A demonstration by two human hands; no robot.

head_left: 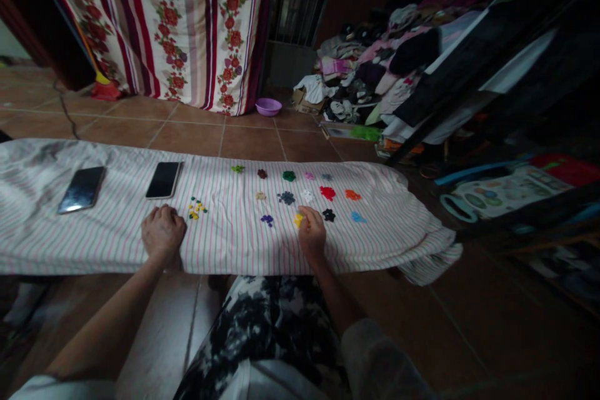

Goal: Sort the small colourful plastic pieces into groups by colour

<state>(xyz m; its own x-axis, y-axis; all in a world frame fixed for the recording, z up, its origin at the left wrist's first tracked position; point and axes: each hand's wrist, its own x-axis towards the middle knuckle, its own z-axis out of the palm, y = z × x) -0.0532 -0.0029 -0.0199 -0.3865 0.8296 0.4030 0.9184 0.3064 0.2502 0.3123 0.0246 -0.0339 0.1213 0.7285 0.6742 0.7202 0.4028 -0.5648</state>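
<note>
My right hand [312, 231] is over a small yellow pile [298, 220] of plastic pieces, its fingers drawn together. The hand partly covers that pile, and whatever may be between the fingertips is hidden. My left hand [162, 232] rests on the striped cloth [225, 244] with its fingers curled under, so its palm cannot be seen. Just right of it lies a loose group of yellow and dark green pieces [197, 208]. Around my right hand are purple pieces [267, 220], black pieces [329, 215], white pieces [307, 195] and grey pieces [286, 197].
Further piles include red pieces [327, 192], orange pieces [352, 194], light blue pieces [358, 217] and green pieces [289, 175]. Two phones, one black [82, 189] and one pale-edged [164, 180], lie at the left. Beyond stand a purple basin [269, 107] and heaped clothes [375, 69].
</note>
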